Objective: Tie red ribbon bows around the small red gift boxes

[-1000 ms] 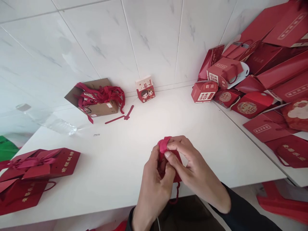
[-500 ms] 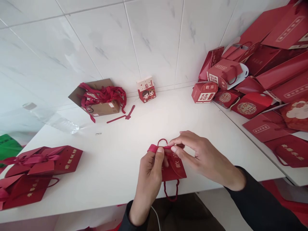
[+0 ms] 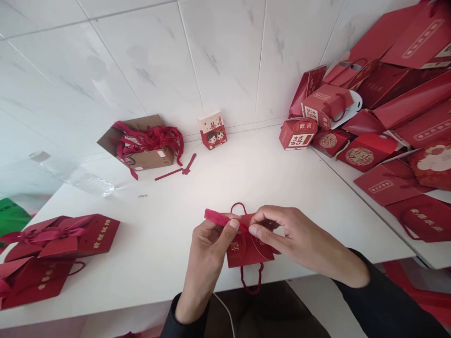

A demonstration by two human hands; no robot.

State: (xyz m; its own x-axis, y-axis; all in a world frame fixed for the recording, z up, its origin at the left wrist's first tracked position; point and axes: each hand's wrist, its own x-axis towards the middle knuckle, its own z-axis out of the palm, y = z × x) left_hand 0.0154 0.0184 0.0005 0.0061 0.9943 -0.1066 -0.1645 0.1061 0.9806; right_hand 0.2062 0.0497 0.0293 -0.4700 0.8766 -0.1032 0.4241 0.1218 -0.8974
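Two hands at 6 o'clock over the white table (image 3: 148,234) | left hand (image 3: 207,241) pinches a ribbon (image 3: 216,217), fingers closed on it, apparently keeping it taut | right hand (image 3: 292,234) pinches the small red gift bag (image 3: 246,249), steadying its top | cardboard box (image 3: 141,145) at 11 o'clock, red bags (image 3: 380,117) piled at 2 | white tiled wall (image 3: 218,56) behind.

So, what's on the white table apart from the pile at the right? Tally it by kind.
Small red bag in hand: 1
Flat red bags, left: 2
Cardboard box of ribbons: 1
Cartoon-couple box: 1
Loose ribbon strip: 1
Total: 6
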